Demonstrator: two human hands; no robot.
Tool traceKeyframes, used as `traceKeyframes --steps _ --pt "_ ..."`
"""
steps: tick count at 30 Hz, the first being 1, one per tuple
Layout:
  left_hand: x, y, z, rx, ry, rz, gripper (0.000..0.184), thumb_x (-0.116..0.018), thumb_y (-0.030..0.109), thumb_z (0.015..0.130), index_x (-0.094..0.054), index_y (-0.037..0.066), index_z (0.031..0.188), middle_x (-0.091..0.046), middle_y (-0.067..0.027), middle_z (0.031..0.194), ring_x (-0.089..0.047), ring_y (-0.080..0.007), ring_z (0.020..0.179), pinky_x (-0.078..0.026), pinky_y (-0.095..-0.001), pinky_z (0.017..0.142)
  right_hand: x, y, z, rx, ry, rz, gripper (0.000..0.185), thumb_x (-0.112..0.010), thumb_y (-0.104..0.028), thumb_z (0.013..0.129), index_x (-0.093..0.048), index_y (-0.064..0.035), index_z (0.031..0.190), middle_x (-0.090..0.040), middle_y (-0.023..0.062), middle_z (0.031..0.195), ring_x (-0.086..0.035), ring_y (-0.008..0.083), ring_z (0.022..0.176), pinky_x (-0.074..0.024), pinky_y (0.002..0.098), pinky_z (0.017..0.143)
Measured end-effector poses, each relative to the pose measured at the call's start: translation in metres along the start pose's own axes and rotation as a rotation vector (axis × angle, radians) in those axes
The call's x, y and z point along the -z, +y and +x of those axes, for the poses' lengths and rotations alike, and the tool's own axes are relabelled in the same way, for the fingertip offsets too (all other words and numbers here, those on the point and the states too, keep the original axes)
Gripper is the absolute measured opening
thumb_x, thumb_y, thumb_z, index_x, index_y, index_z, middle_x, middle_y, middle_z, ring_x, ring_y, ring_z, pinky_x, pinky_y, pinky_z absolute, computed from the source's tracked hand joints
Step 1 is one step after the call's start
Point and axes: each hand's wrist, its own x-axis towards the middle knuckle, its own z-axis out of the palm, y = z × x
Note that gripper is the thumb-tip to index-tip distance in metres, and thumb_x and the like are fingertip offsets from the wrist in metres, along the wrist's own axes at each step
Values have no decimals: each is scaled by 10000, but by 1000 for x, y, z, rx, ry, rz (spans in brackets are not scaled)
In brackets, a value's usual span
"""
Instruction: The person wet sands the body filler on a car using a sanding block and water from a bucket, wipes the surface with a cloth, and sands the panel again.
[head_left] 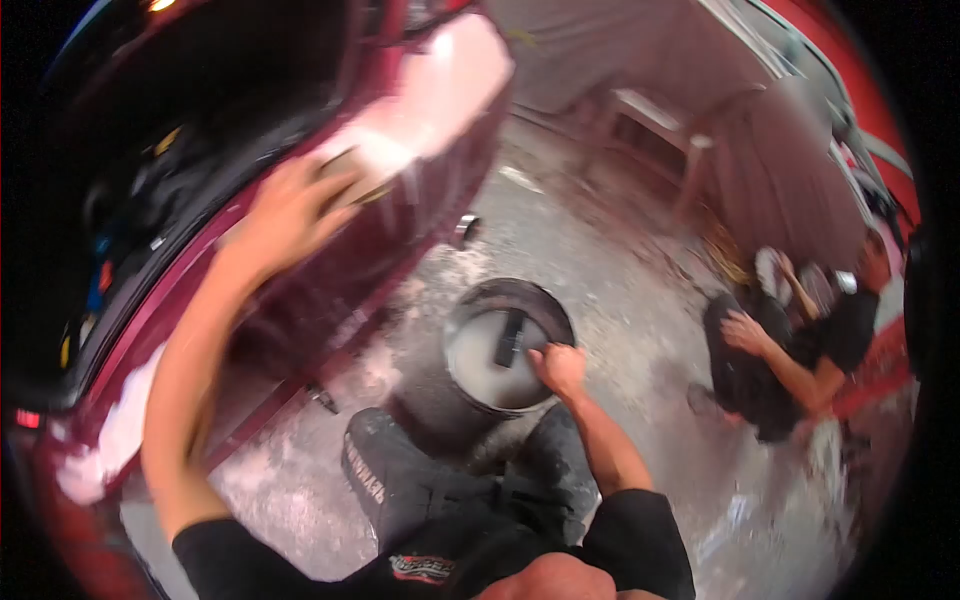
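Observation:
My left hand (305, 208) is raised against the side of a dark red car (440, 185), fingers stretched over a flat brownish pad (376, 193) that shows at their edges. A pale, whitish patch (440, 95) covers the panel just beyond it. Between my knees stands a dark bucket (562, 312) holding cloudy, whitish liquid (474, 362). My right hand (562, 370) is at the bucket's right rim, its fingers curled; what they hold, if anything, is hidden. Close to those fingers, a black rectangular block (509, 340) lies in the bucket.
On the right, another person (790, 345) crouches or sits low. A small stand (650, 110) is at the back near grey-brown sheeting (770, 150). A metal cylinder (467, 228) is by the car's lower edge. The concrete floor (640, 300) has whitish smears.

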Motion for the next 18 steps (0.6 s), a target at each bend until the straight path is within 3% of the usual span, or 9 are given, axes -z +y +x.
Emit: traceKeyframes --steps 4,10,15,18 --pt "25 14 -50 8 -40 -15 472 -720 192 929 -669 92 1388 -533 -247 1453 -492 -432 1376 -370 -483 1183 7 3 5 -16 -38 24 525 -642 -543 952 -774 -66 776 -747 156 786 -726 337 796 -467 513 831" --pt "-33 -3 64 -50 32 -80 467 -670 140 958 -628 79 1418 -557 -213 1384 -534 -394 1283 -407 -449 1132 -21 14 17 -27 30 27 494 -629 -542 963 -779 -84 852 -759 133 841 -734 316 816 -472 486 829" --pt "0 5 -33 35 -20 56 491 -641 150 984 -593 93 1469 -495 -225 1506 -476 -401 1411 -369 -467 1195 -11 12 4 -3 13 30 495 -632 -540 959 -770 -80 836 -753 137 846 -730 316 836 -461 482 838" --pt "11 -11 -57 -33 -49 33 517 -632 138 981 -570 94 1493 -489 -225 1510 -474 -405 1415 -357 -481 1203 0 9 3 -38 61 68 479 -642 -530 956 -766 -86 828 -752 135 843 -725 318 830 -452 485 850"
